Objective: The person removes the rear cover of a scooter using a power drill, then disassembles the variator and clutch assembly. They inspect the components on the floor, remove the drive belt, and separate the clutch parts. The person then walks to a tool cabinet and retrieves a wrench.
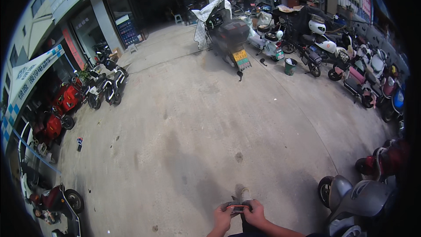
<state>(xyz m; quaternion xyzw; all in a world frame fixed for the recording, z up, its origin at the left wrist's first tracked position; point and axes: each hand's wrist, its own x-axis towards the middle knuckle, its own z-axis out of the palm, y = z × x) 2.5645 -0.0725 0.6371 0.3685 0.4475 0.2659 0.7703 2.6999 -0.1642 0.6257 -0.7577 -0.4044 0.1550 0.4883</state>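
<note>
At the bottom centre, my left hand (222, 215) and my right hand (255, 215) both grip a small dark object with a red edge (237, 208), one at each end, their fingers closed on it. I cannot make out exactly what it is. Beneath it one of my shoes (245, 194) shows on the concrete.
Concrete paving (197, 118) stretches ahead toward a shopfront. A covered scooter (232, 39) stands there, with a bucket (290, 68) to its right. Scooters line both sides, including red ones (66, 98) at left and a grey one (359, 199) close on my right. An awning (33, 74) overhangs the left.
</note>
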